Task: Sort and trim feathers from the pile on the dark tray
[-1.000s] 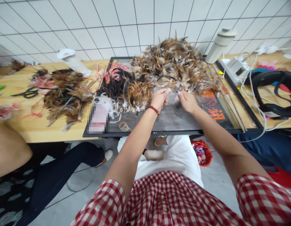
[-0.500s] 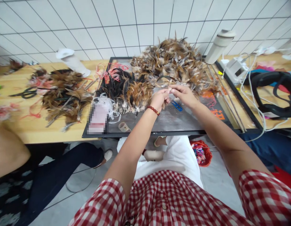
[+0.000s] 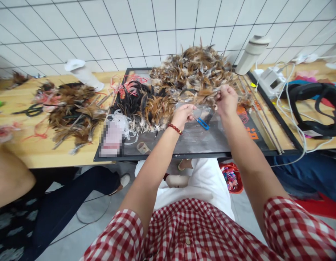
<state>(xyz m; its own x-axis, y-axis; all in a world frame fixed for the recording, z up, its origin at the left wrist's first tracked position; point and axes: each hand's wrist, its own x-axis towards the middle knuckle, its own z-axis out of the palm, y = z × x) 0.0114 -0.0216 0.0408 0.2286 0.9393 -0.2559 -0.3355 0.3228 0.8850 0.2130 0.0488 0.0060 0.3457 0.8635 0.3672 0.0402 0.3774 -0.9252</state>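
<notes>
My left hand (image 3: 183, 113), with a red bead bracelet at the wrist, is held over the dark board (image 3: 181, 145) with its fingers pinched. What lies between them is too small to make out. Just right of its fingertips are blue-handled thread snips (image 3: 203, 123). My right hand (image 3: 228, 100) is closed at the front right edge of the big heap of brown feathers (image 3: 195, 70). A brown feather (image 3: 207, 94) shows at its fingertips. Black and brown feathers (image 3: 146, 107) lie in bunches left of my left hand, near white ribbon (image 3: 124, 123).
Thin sticks (image 3: 266, 119) lie along the board's right side, near a white bottle (image 3: 252, 54), a power adapter (image 3: 273, 81) with cables and a black headset (image 3: 315, 108). To the left are more feathers (image 3: 75, 108), black scissors (image 3: 30, 110) and a neighbouring person's arm (image 3: 11, 177).
My hands were together over the board and are now apart. The right has moved right and back to the feather heap; the left stays almost in place.
</notes>
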